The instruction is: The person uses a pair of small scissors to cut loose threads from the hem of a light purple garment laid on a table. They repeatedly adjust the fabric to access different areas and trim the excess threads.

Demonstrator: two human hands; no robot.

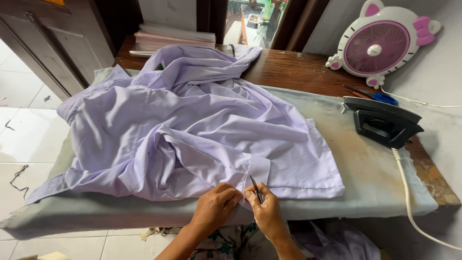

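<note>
A crumpled pale lilac shirt [192, 120] is spread over a padded grey-green ironing cloth [365, 168] on a wooden table. My left hand [215, 204] pinches the shirt's near hem by a small flap. My right hand [265, 211] holds a thin dark pointed tool [256, 188], tip up against that flap. Both hands touch each other at the table's front edge.
A black iron [385, 124] stands on the right with its white cord [409, 202] trailing off the edge. Behind it is a pink and white fan [380, 43], with blue-handled scissors [380, 97] nearby. Stacked books [173, 37] lie at the back. White tiled floor [24, 135] is on the left.
</note>
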